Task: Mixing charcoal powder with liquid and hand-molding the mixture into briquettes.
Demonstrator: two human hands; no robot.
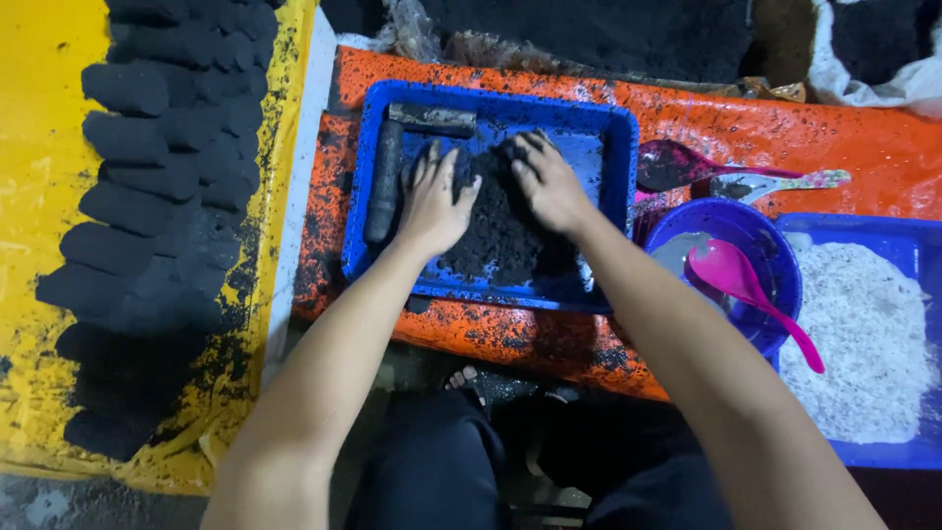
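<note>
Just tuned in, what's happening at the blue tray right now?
A person has both hands in the blue tray, pressing into a heap of black crumbly material. The left hand and right hand lie palm-down on the heap, holding no tool. A dark cylindrical mould lies along the tray's left side. Rows of black pressed cylinders lie on the yellow sheet to the left. A bowl with a pink spoon stands to the right.

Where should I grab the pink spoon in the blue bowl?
Grab the pink spoon by its long handle, coming from the lower right. The handle sticks out over the blue bowl rim there, clean and free, while the scoop end lies inside the bowl.
</note>
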